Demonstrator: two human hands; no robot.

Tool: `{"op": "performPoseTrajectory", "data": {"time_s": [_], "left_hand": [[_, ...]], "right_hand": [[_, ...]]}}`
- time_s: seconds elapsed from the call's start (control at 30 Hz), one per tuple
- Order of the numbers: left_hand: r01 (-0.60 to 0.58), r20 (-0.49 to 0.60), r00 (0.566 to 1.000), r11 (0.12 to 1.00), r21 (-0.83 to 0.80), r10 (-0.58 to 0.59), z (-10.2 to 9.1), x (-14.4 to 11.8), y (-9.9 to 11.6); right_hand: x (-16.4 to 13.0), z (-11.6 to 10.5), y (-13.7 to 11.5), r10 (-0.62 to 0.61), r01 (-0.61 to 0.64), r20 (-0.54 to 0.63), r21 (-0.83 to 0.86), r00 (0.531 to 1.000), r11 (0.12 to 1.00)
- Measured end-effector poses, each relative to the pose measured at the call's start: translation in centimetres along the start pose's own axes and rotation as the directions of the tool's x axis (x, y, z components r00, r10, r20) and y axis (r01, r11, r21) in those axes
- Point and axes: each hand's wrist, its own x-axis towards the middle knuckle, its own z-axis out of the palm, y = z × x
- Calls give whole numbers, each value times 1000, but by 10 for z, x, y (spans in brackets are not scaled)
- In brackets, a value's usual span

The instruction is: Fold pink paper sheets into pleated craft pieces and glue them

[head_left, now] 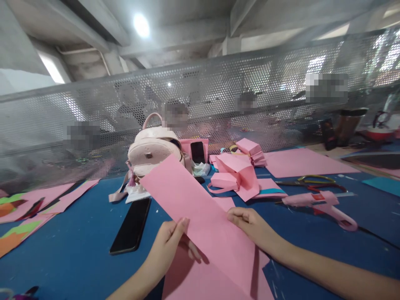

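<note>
While the left grip point(170, 236) and right grip point(250, 223) pinch the pink paper point(203, 212) between them by its long edges, blue worktop point(84, 216) gives room leftward, and the paper points longways away and left.

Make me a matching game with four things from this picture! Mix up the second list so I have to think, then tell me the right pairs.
Things:
1. Handheld pink paper sheet
2. Smartphone nearest the hands
3. Backpack
4. Glue gun

Places and states:
A. Upright, in front of the perforated metal screen
B. Pink with red parts, lying to the right of the right hand
C. Held up between the two hands
D. Black, lying flat on the blue tabletop, to the left of the left hand

Right pairs: 1-C, 2-D, 3-A, 4-B
</note>
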Motion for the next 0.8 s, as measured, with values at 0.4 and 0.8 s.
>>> {"op": "performPoseTrajectory", "data": {"time_s": [0.4,0.8], "left_hand": [[-23,-66,998,998,-64,19,-10,3,1],[-17,-184,983,997,-73,4,-23,9,0]], "right_hand": [[-2,-2,-2,46,-44,-30,70,998,997],[-4,-1,14,137,-136,-4,94,991,986]]}}
